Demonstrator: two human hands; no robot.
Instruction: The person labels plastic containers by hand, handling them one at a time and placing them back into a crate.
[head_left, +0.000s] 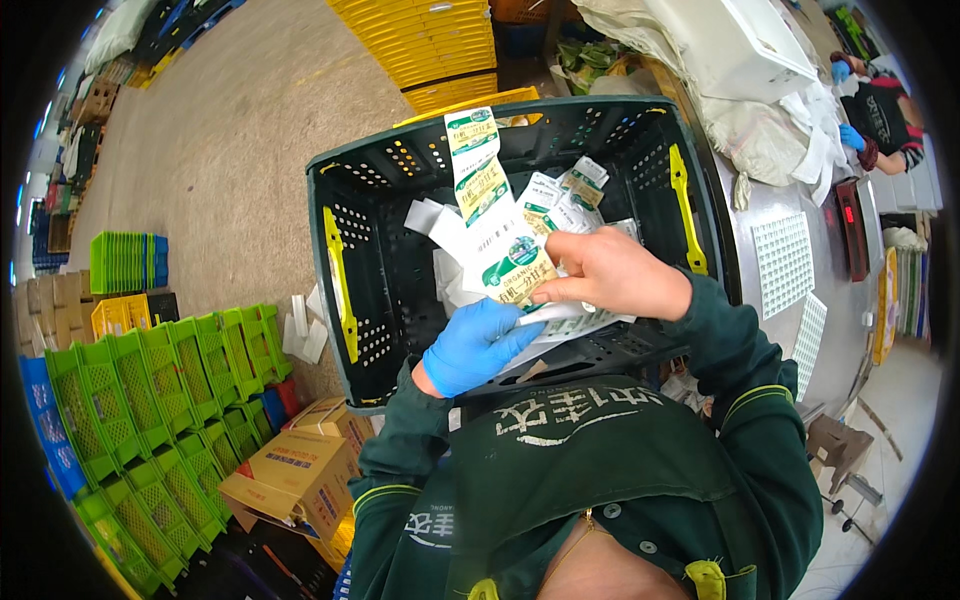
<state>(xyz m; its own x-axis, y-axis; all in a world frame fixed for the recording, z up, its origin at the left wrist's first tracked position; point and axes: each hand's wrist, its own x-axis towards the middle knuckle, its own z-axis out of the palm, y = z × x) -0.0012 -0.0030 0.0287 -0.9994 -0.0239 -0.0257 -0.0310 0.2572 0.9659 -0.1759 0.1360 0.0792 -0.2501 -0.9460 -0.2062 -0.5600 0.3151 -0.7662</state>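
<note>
A strip of printed paper labels (487, 199), green, cream and white, runs down from the far rim of a dark green perforated plastic crate (495, 114) to my hands. My left hand (480, 349), in a blue glove, grips the strip's near end and white backing paper. Bare, my right hand (611, 274) pinches the lowest label between thumb and fingers. A sheet bearing rows of small green prints (577, 324) lies under both hands. Inside the crate, more labels (577, 191) are heaped beyond my right hand, with crumpled white paper (442, 225) to the left. The crate has yellow handles (686, 210).
At right, a metal table (742, 247) bears printed sheets (784, 259), a device with a red display (851, 229) and a white foam box (739, 45). A co-worker with blue gloves stands beyond. Stacked green crates (165, 375) and a cardboard box (300, 476) are at left, yellow crates (427, 45) ahead.
</note>
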